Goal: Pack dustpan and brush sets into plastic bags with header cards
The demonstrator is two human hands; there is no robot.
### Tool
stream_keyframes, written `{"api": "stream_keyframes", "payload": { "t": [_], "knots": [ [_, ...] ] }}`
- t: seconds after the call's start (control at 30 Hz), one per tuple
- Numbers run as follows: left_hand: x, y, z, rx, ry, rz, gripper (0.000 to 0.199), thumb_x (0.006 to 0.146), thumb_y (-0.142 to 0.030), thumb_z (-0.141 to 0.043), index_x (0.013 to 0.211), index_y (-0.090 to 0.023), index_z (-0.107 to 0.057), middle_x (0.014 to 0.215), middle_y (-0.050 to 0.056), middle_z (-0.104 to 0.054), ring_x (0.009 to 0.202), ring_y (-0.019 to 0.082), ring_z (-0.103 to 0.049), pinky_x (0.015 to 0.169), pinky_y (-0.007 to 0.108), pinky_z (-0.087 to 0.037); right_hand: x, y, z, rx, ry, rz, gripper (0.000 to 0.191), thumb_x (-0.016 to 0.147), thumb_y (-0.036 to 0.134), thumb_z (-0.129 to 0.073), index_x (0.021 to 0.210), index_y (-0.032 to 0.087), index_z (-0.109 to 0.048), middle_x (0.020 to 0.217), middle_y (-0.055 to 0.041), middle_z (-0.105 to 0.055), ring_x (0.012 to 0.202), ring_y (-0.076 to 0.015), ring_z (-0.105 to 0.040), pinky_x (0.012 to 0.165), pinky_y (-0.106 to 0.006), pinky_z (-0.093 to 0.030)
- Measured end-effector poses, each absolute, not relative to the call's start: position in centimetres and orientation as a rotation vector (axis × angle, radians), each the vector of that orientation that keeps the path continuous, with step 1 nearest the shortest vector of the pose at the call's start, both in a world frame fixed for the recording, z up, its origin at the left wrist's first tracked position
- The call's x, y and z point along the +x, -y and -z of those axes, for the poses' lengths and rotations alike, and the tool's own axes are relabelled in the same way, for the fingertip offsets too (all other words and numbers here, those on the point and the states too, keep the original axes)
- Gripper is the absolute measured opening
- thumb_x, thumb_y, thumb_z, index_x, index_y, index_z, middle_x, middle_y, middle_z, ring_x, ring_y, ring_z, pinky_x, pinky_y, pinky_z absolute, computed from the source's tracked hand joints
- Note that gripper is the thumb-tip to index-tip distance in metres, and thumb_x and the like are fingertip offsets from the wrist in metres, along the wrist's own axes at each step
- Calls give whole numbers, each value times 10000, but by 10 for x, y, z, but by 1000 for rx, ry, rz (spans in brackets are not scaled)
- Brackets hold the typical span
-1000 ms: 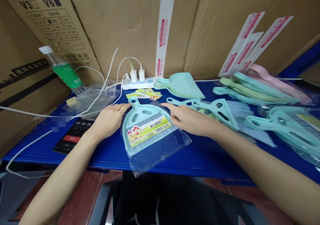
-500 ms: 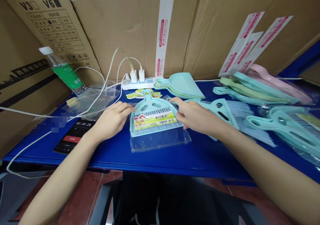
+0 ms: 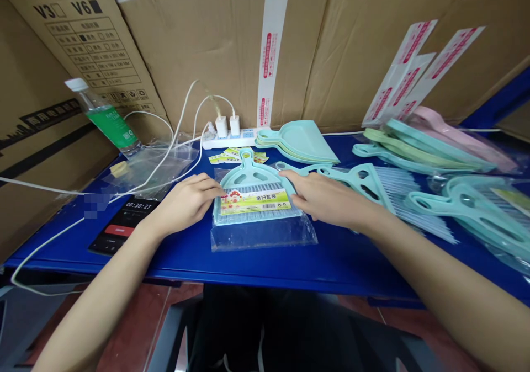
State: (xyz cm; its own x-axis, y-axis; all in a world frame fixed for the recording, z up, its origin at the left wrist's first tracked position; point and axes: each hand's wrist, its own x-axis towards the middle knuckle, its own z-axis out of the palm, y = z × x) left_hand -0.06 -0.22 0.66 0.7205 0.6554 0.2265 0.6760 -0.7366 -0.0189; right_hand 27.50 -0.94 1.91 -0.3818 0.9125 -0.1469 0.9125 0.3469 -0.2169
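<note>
You have a pale turquoise dustpan (image 3: pixel 253 172) lying flat on the table (image 3: pixel 265 267) in front of you, its handle pointing away and its wide edge toward you. Inside it sits a brush (image 3: pixel 259 216) with grey-blue bristles running across the pan. Over the bristles lies a yellow-green label (image 3: pixel 254 201), right way up for you (mushroom picture at your left, barcode toward your right). A clear bag (image 3: pixel 265 238) encloses the set, its wrinkled, slack end spread past the wide edge on your side; you cannot tell whether it is sealed.
</note>
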Motion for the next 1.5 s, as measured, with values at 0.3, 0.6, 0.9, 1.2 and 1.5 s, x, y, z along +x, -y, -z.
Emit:
{"api": "stream_keyframes", "payload": {
  "t": [0.3,0.6,0.9,1.2,1.5],
  "knots": [
    [2,10,-9,-3045,1020,470,285,961,-352,-486,1037,-210,-721,865,52,-692,803,178,-622,772,319,-523,284,5,-17,-1643,2650,-430,571,876,184,-383,1426,33,-412,467,41,-522,456,-204,-578,511,-312,-359],
    [1,11,-6,-3069,982,367,316,853,-381,-651,1118,-213,-689,961,46,-674,825,178,-657,722,293,-532,290,8,-28,-1527,2787,-480,438,853,265,-502,1272,143,-545,640,-6,-601,600,-202,-575,532,-290,-360],
    [1,11,-4,-3105,963,425,271,860,-250,-602,1117,-210,-676,976,28,-680,822,149,-666,733,255,-528,290,10,-28,-1514,2883,-440,740,786,204,-575,1493,136,-366,833,-74,-676,745,-228,-611,602,-287,-401],
    [2,9,-4,-3125,936,484,223,860,-230,-593,1064,-194,-675,951,24,-676,771,130,-647,720,239,-514,290,11,-19,-1453,2880,-259,759,788,204,-510,1526,124,-349,927,-123,-703,757,-231,-639,626,-306,-444],
    [2,9,-3,-3113,939,462,135,867,-216,-569,967,-189,-656,899,9,-658,736,120,-623,681,229,-484,287,12,-22,-1531,2874,-318,742,780,181,-502,1507,113,-368,818,-87,-673,693,-212,-609,585,-289,-410]
  ]
}}
